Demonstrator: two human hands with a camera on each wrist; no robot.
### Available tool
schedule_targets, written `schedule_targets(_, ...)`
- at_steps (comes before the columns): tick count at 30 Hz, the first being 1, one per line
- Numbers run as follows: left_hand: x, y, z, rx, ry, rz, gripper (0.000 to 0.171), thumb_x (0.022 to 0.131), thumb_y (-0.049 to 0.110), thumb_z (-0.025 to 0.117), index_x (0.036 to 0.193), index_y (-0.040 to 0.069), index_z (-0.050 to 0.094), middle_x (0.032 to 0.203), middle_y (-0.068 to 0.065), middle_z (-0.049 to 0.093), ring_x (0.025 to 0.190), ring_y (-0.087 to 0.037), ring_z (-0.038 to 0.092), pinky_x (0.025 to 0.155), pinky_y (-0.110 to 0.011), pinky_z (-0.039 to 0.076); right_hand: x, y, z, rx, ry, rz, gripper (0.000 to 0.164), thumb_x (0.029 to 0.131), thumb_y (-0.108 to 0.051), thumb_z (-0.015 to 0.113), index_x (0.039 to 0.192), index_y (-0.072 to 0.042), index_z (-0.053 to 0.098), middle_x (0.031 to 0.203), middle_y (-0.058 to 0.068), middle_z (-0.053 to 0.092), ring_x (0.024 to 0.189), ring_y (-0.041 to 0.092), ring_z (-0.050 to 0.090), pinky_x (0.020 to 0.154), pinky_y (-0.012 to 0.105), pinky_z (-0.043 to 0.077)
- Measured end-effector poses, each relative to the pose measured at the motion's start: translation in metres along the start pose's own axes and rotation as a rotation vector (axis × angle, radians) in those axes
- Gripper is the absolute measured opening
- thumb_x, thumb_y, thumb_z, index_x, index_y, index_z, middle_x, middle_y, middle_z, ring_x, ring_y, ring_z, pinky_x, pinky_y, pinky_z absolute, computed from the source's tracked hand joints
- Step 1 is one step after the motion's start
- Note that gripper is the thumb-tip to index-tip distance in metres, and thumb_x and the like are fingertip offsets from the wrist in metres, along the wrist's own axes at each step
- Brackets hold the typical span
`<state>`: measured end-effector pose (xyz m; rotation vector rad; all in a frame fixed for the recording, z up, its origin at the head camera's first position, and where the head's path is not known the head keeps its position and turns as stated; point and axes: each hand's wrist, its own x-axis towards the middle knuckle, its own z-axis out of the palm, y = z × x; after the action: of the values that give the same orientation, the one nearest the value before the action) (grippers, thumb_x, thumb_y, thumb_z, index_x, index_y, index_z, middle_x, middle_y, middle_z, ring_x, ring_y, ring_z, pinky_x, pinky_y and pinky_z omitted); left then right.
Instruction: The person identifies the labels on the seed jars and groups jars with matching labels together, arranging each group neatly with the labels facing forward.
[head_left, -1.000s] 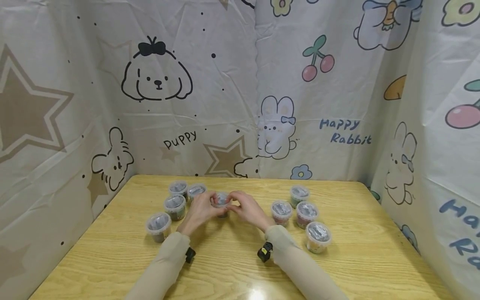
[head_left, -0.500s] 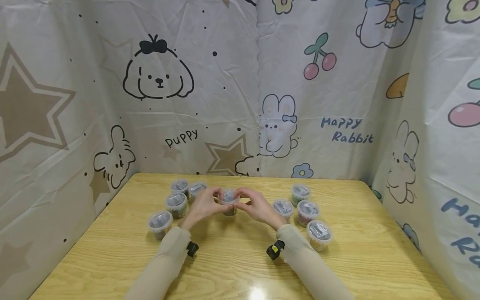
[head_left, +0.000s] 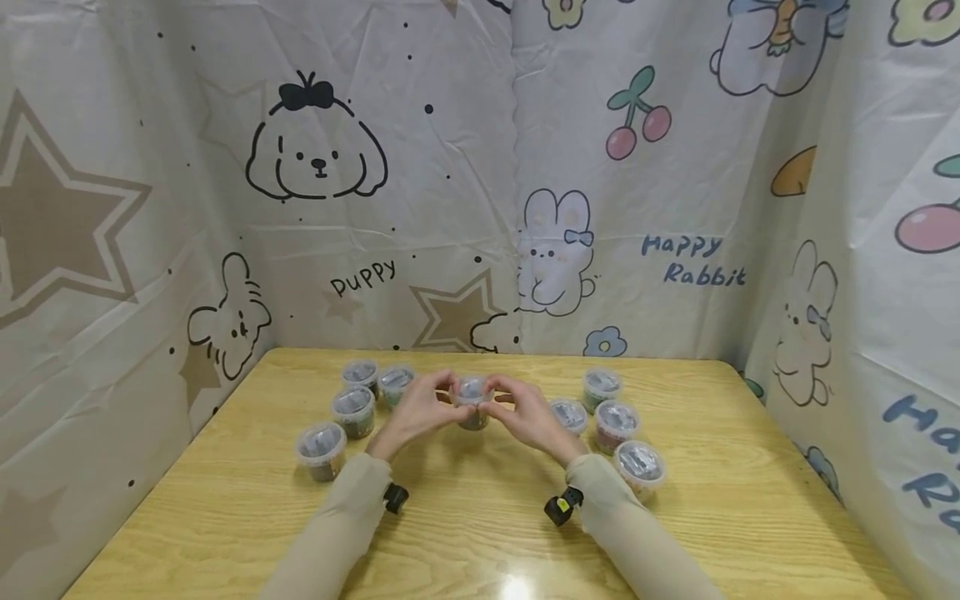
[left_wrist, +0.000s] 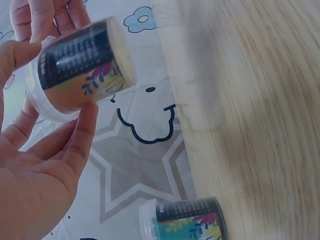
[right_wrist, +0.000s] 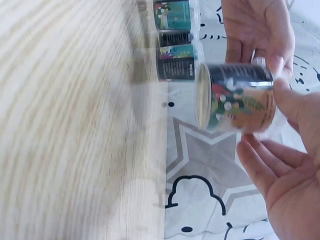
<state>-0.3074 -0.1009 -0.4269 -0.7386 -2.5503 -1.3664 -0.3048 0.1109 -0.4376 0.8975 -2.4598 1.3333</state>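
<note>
Both hands hold a small round plastic tub [head_left: 472, 392] with a clear lid, above the table in the middle of the head view. My left hand [head_left: 423, 407] grips its left side and my right hand [head_left: 525, 412] its right, thumbs on the near side. In the left wrist view the tub [left_wrist: 82, 70] shows a dark label with an orange area and printed leaves; its base faces the wood, apart from it. The right wrist view shows the same tub [right_wrist: 240, 100] between fingers and thumbs of the two hands.
Several similar lidded tubs [head_left: 321, 450] stand in a group at the left of the wooden table [head_left: 480, 533]. Another group of tubs [head_left: 617, 425] stands at the right, one partly behind my right wrist. A printed cloth curtain [head_left: 450, 233] closes off the back and sides.
Both hands have moved to the right with the tub held between them, and slightly up in the head view. The tubs at the left and right stay in place.
</note>
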Motion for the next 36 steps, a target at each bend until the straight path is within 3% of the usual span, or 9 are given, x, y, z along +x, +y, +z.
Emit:
schedule_targets(6, 0.003, 0.004, 0.005, 0.01, 0.052, 0.025, 0.025, 0.077, 0.017, 0.08, 0.092, 0.012, 0.06, 0.091, -0.001, 0.066, 0.095, -0.022, 0.068, 0.087, -0.038, 0.058, -0.004, -0.005, 0.001, -0.033, 0.088, 0.013, 0.012, 0.092, -0.016, 0.07, 0.099, -0.013, 0.06, 0.116, 0.008, 0.067, 0.118, 0.024, 0.062, 0.099, 0.042, 0.053)
schedule_targets(11, 0.004, 0.007, 0.008, 0.006, 0.079, 0.046, 0.027, 0.078, 0.017, 0.08, 0.094, 0.01, 0.06, 0.095, -0.005, 0.068, 0.098, -0.024, 0.068, 0.089, -0.043, 0.057, -0.007, -0.006, 0.0, 0.017, 0.14, 0.009, 0.013, 0.091, -0.013, 0.071, 0.1, -0.012, 0.062, 0.12, 0.01, 0.065, 0.12, 0.028, 0.061, 0.096, 0.04, 0.054)
schedule_targets(17, 0.006, 0.008, 0.003, -0.076, 0.034, 0.07, 0.026, 0.078, 0.012, 0.081, 0.095, 0.01, 0.062, 0.098, -0.005, 0.067, 0.1, -0.025, 0.067, 0.094, -0.044, 0.054, -0.008, -0.005, -0.017, 0.182, 0.062, 0.095, 0.02, 0.091, -0.014, 0.07, 0.111, -0.012, 0.066, 0.132, 0.011, 0.059, 0.121, 0.03, 0.06, 0.096, 0.039, 0.054)
schedule_targets(20, 0.007, 0.008, 0.001, -0.124, -0.002, 0.082, 0.026, 0.078, 0.01, 0.082, 0.096, 0.009, 0.062, 0.098, -0.007, 0.067, 0.097, -0.024, 0.066, 0.095, -0.045, 0.054, -0.009, -0.003, -0.025, 0.207, 0.005, 0.151, 0.021, 0.093, -0.016, 0.068, 0.114, -0.014, 0.067, 0.137, 0.008, 0.057, 0.124, 0.028, 0.057, 0.099, 0.04, 0.053)
schedule_targets(25, 0.006, 0.009, 0.0, -0.172, -0.039, 0.097, 0.028, 0.079, 0.01, 0.081, 0.098, 0.004, 0.062, 0.103, -0.013, 0.067, 0.098, -0.027, 0.066, 0.096, -0.049, 0.053, -0.01, -0.001, -0.028, 0.234, -0.045, 0.162, 0.02, 0.094, -0.014, 0.066, 0.114, -0.01, 0.065, 0.14, 0.012, 0.054, 0.127, 0.032, 0.055, 0.101, 0.04, 0.051)
schedule_targets(31, 0.007, 0.011, 0.003, -0.192, -0.019, 0.081, 0.032, 0.079, 0.013, 0.082, 0.101, 0.003, 0.061, 0.106, -0.013, 0.067, 0.101, -0.027, 0.066, 0.096, -0.048, 0.053, -0.014, -0.006, -0.022, 0.203, 0.055, 0.159, 0.015, 0.093, -0.013, 0.068, 0.107, -0.011, 0.064, 0.132, 0.012, 0.061, 0.114, 0.033, 0.065, 0.091, 0.035, 0.057)
schedule_targets(36, 0.008, 0.012, 0.007, -0.13, 0.038, 0.088, 0.03, 0.079, 0.012, 0.082, 0.101, 0.008, 0.062, 0.102, -0.008, 0.068, 0.1, -0.023, 0.066, 0.096, -0.043, 0.054, -0.015, -0.013, -0.016, 0.141, 0.158, 0.133, 0.012, 0.091, -0.012, 0.07, 0.102, -0.012, 0.066, 0.128, 0.011, 0.063, 0.119, 0.031, 0.062, 0.088, 0.03, 0.058)
